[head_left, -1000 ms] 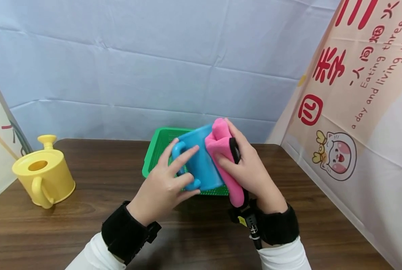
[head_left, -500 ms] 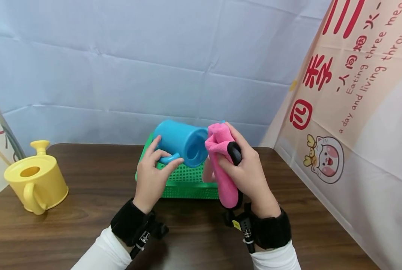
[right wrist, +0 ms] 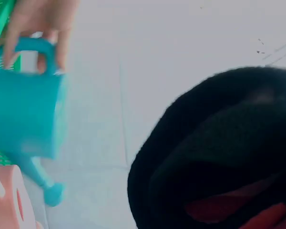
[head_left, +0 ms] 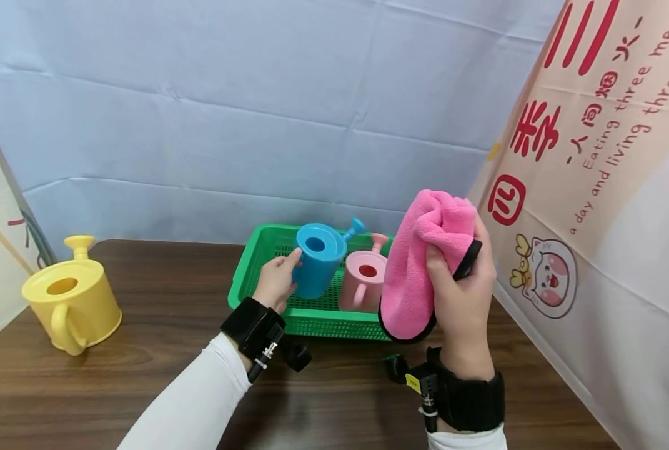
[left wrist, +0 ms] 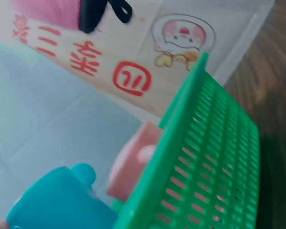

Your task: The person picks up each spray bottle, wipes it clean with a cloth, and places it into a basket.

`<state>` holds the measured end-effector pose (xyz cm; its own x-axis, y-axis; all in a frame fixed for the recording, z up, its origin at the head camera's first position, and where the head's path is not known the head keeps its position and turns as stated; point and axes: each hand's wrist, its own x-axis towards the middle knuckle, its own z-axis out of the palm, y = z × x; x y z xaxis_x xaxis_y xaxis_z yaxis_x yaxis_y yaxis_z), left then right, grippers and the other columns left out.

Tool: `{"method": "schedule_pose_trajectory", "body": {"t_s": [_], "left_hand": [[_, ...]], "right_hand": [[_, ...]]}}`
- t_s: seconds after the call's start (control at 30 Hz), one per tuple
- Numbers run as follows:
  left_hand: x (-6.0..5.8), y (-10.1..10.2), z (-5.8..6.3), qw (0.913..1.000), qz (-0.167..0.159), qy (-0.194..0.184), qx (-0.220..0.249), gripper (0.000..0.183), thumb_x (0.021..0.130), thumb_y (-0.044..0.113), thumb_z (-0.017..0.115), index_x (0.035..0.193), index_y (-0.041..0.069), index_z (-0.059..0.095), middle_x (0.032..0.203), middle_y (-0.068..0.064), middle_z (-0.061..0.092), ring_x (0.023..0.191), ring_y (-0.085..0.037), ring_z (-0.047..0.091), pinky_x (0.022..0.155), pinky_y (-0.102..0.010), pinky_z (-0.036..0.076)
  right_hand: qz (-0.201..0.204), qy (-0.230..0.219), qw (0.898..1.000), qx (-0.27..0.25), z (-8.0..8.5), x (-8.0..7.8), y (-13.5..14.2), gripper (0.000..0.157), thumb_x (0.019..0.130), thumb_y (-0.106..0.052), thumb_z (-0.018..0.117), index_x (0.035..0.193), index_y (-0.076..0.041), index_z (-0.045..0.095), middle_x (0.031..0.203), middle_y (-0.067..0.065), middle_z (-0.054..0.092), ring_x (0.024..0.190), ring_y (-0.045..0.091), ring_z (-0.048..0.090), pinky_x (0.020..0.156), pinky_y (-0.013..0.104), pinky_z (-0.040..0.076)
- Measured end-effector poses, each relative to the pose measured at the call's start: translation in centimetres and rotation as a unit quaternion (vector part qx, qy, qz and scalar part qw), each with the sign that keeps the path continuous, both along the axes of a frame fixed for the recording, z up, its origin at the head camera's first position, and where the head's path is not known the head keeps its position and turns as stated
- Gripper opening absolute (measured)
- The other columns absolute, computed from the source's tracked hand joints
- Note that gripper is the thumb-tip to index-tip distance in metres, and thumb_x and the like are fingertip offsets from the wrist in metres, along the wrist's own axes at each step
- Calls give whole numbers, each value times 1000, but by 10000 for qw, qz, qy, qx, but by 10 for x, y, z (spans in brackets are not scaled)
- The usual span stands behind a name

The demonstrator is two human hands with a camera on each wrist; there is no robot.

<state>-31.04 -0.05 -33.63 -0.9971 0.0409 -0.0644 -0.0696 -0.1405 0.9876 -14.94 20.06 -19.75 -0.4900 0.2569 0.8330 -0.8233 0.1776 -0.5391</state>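
Observation:
In the head view my left hand [head_left: 276,279] holds a blue watering can [head_left: 318,269] upright over the left half of a green basket [head_left: 334,326]. The right wrist view shows those fingers hooked through the can's handle [right wrist: 35,44]. Beside it, a pink watering can [head_left: 362,290] stands in the basket, its spout toward the back. My right hand [head_left: 469,287] is raised at the basket's right end and grips a bunched pink cloth [head_left: 418,281] with black edging. Part of the basket's right side is hidden behind the cloth.
On the left of the brown wooden table [head_left: 165,350] stands a yellow watering can [head_left: 75,300]. A pale blue cloth backdrop [head_left: 227,112] hangs behind, and a printed curtain [head_left: 609,250] slants along the right side.
The blue watering can has been turned from its side to upright and lowered into the basket by my left hand. My right hand has moved right with the pink cloth, uncovering the pink can.

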Motion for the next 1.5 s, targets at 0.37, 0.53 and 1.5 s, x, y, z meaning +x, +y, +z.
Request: {"method": "schedule_pose_trajectory", "body": {"t_s": [0.37,0.53,1.5], "left_hand": [[35,7,46,9659,-1682,-462,-1914,40,91,38,31,92,0,46,132,-14,25,119,-35,23,82,-48,36],[38,6,46,9060,-2096,216,-3670,48,92,39,25,79,2,52,73,-8,48,58,-17,44,64,-32,44],[112,-133,72,8094,1088,2722,-5088,39,89,38,36,103,8,56,85,-8,59,71,-22,52,61,-38,39]], "right_hand": [[190,413,9958,-801,3,0,6,44,74,3,53,116,2,43,107,20,45,91,27,44,79,29,39],[230,467,9931,-1049,-2,-6,14,41,73,4,54,113,2,45,101,21,46,85,26,45,75,29,39],[510,7,9985,-219,-2,-1,-3,44,76,2,52,119,-2,43,109,18,46,94,29,44,77,27,42]]}}
